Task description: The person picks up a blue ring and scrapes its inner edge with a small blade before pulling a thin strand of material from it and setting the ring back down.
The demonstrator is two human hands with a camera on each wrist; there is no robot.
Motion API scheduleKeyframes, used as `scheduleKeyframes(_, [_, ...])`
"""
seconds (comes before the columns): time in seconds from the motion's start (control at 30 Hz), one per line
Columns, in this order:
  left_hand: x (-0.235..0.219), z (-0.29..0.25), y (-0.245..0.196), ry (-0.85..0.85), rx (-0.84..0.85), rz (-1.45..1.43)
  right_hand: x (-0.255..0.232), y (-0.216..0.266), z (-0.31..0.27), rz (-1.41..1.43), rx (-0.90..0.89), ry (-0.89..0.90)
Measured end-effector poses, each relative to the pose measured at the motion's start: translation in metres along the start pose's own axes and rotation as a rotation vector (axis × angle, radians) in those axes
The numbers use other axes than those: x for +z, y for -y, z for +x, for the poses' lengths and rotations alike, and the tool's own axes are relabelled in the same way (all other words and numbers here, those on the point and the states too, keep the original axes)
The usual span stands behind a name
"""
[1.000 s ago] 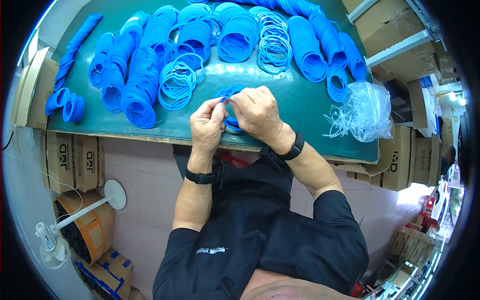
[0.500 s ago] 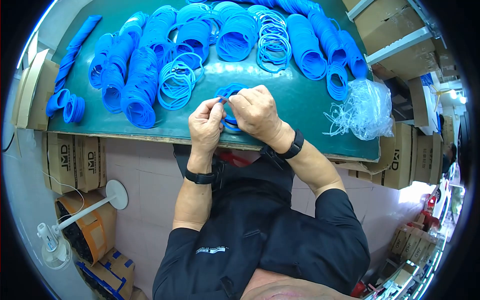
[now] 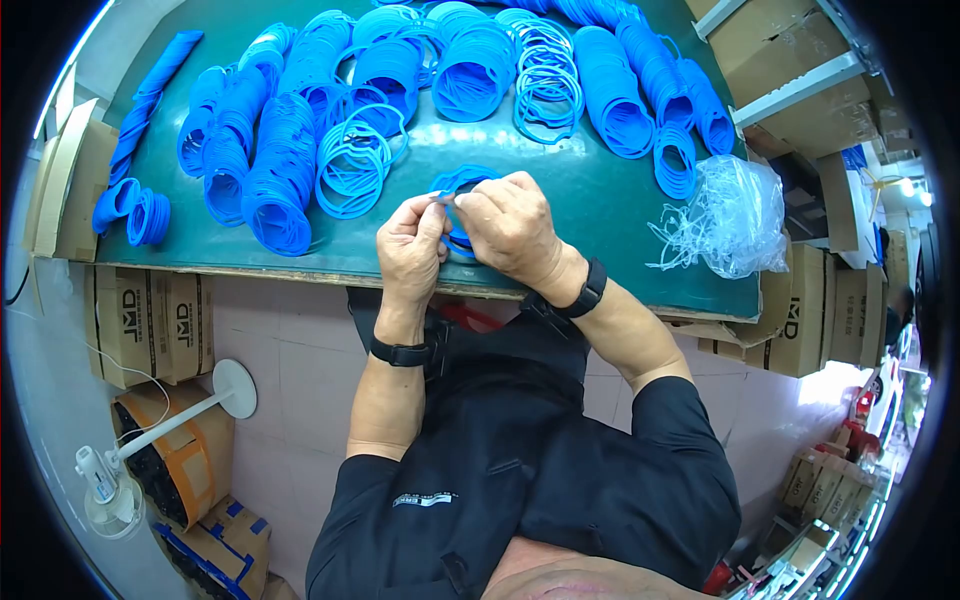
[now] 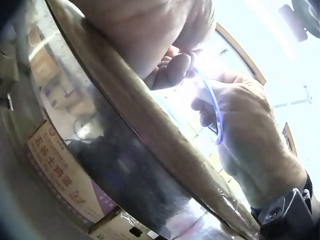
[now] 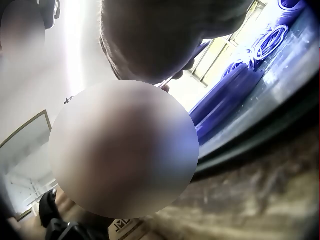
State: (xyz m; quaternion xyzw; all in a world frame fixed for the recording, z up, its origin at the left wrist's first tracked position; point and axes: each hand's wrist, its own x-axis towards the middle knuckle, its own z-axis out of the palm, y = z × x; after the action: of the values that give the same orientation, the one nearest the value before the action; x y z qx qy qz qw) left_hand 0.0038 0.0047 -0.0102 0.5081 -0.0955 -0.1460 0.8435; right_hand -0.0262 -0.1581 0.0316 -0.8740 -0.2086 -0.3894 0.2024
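Above the near edge of the green tabletop, the left hand (image 3: 408, 245) and right hand (image 3: 512, 228) meet fingertip to fingertip. Both sets of fingers are curled, pinching a thin blue ring (image 4: 217, 110) that bows down beside the right hand in the left wrist view. What lies right at the fingertips is too small to tell. More blue ring material (image 3: 466, 176) shows just behind the knuckles, partly hidden by the hands. The right wrist view has the back of the right hand (image 5: 165, 37) dark and close, with a blurred disc covering much of the scene.
Several stacks of blue rings (image 3: 275, 190) line the back of the green table (image 3: 560, 200). Looser rings (image 3: 352, 175) lie left of the hands. A clear plastic bag (image 3: 735, 215) sits at the right edge, with cardboard boxes (image 3: 140, 320) below the table and a white fan (image 3: 105, 480) lower left.
Both hands stay in nearly the same place, fingertips together. The blue piece between the fingertips shows less than before, and the fingers have shifted slightly.
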Motion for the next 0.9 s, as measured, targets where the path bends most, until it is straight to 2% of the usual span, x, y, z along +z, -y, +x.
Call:
scheduleKeyframes(0.07, [0.0032, -0.0018, -0.0021, -0.003, 0.007, 0.013, 0.0016, -0.0030, -0.0014, -0.038, 0.040, -0.093])
scheduleKeyframes(0.2, [0.0014, -0.0009, -0.0015, -0.014, 0.000, 0.027, -0.0014, 0.0010, -0.0006, -0.045, 0.040, -0.022])
scheduleKeyframes(0.27, [-0.0018, -0.0007, 0.0005, 0.002, 0.002, 0.008, -0.0018, 0.0030, -0.0005, -0.025, -0.014, 0.006])
scheduleKeyframes(0.37, [-0.0010, 0.0002, -0.0008, 0.001, 0.005, 0.006, -0.0002, 0.0015, -0.0001, -0.017, 0.018, -0.079])
scheduleKeyframes(0.57, [-0.0001, -0.0017, 0.0007, -0.033, 0.010, 0.031, -0.0010, 0.0001, -0.0022, -0.040, 0.029, 0.011])
scheduleKeyframes(0.9, [0.0006, -0.0016, 0.0006, -0.029, -0.003, 0.023, 0.0008, -0.0015, -0.0019, -0.022, 0.040, -0.049])
